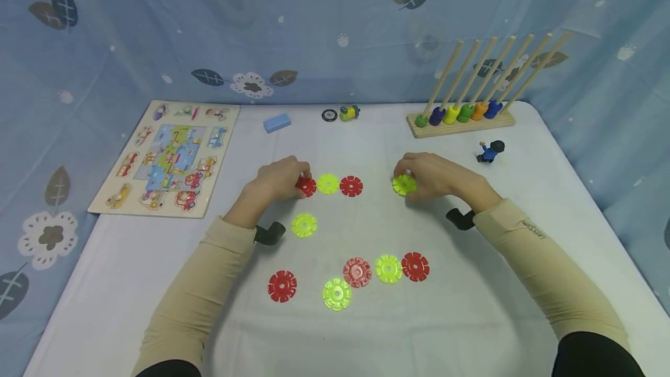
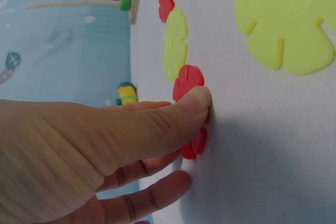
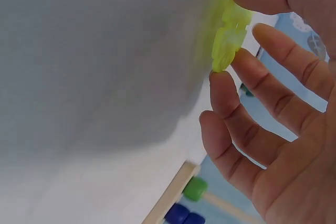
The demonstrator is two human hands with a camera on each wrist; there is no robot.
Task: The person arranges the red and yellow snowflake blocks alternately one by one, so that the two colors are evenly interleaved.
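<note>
My left hand (image 1: 281, 179) pinches a red notched plastic disc (image 2: 189, 81) at the left end of a short row, thumb across its face. Beside that disc lie a yellow-green disc (image 1: 328, 184) and another red disc (image 1: 351, 186). To the right, my right hand (image 1: 431, 176) holds a yellow-green notched disc (image 3: 231, 40) by its edge, thumb on one side and fingertips on the other. Below the row lies a yellow-green disc (image 1: 304, 225). Nearer the front are a red disc (image 1: 282, 286), a yellow-green disc (image 1: 337, 294), a paler red disc (image 1: 357, 272) and several others.
A wooden puzzle board (image 1: 123, 202) lies at the left. Along the back are a blue block (image 1: 277, 123), a black ring (image 1: 329, 115) and a small green-yellow toy (image 1: 349, 112). A pegged bead stand (image 1: 466, 127) and a toy figure (image 1: 491, 151) stand at the right.
</note>
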